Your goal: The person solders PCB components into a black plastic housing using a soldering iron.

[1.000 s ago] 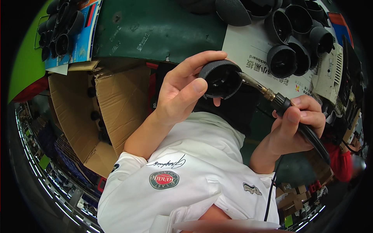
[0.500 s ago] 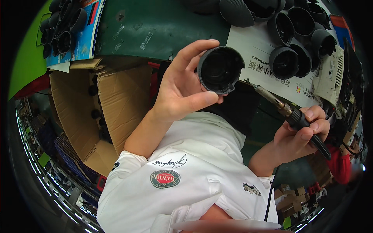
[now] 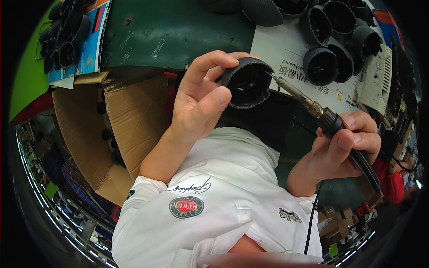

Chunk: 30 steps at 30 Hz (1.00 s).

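My left hand [image 3: 201,96] grips a black, round, hollow plastic cup-shaped part [image 3: 248,85] by its side, with its open mouth turned up and to the right. In my right hand [image 3: 344,147] is a soldering iron [image 3: 328,119], held by its black handle like a pen. The iron's metal tip reaches the right rim of the part; whether it touches or stops just short, I cannot tell. From the handle's end a black cord [image 3: 311,219] hangs down beside my shirt.
Several similar black parts [image 3: 321,66] lie on a white printed sheet [image 3: 272,44] on the green table [image 3: 174,27]. More sit on a blue board [image 3: 96,49] at the far left. A cardboard box [image 3: 136,107] stands left of my arm; a whitish device [image 3: 376,85] is at right.
The iron's tip has moved up and left to the part's rim. My left hand has shifted slightly left and turned the part, with the thumb now higher on its side.
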Each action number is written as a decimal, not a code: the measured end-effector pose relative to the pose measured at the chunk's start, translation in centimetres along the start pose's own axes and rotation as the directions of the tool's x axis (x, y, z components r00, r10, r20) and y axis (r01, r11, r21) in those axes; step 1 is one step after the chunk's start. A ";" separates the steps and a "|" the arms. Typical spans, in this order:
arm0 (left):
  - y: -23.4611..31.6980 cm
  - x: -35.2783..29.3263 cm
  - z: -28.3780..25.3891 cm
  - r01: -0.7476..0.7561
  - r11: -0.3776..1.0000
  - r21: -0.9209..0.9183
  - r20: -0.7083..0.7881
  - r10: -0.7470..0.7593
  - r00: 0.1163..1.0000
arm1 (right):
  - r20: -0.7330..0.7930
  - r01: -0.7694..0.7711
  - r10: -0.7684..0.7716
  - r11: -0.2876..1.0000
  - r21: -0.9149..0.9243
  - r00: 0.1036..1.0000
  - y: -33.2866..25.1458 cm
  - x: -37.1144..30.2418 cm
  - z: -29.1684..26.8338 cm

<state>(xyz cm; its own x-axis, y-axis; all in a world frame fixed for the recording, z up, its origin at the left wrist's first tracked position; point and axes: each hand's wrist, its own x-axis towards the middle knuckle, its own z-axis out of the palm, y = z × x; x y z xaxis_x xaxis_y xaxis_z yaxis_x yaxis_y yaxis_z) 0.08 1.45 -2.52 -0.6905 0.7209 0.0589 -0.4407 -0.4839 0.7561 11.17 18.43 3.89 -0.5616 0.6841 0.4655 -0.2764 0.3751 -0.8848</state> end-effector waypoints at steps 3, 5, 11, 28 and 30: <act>0.0 -0.1 -0.1 -0.008 1.000 0.010 0.019 0.008 1.000 | 0.009 0.022 -0.022 0.999 -0.023 1.000 0.1 0.1 0.0; -0.1 0.0 -0.1 -0.011 1.000 0.003 0.012 0.011 1.000 | 0.030 0.029 -0.028 0.999 -0.028 0.999 0.2 0.1 -0.1; 0.0 0.0 0.7 -0.023 0.990 -0.138 -0.073 0.012 0.997 | 0.182 0.155 -0.142 0.986 -0.062 0.973 0.8 0.8 -0.3; -0.1 -0.1 0.6 -0.017 0.991 -0.136 -0.075 0.007 0.997 | 0.062 0.024 -0.023 0.999 -0.025 0.998 0.8 -0.3 0.0; -0.2 -0.2 0.6 -0.016 0.991 -0.132 -0.076 0.006 0.997 | 0.054 0.019 -0.018 1.000 -0.019 0.998 0.8 -0.4 0.1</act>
<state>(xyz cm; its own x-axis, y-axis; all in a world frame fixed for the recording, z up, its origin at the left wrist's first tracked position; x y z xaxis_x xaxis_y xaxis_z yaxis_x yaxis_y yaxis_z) 0.67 1.77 -2.30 -0.7346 0.6783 0.0140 -0.5014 -0.5567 0.6624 11.12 18.39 3.03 -0.5977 0.6425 0.4796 -0.2722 0.4000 -0.8752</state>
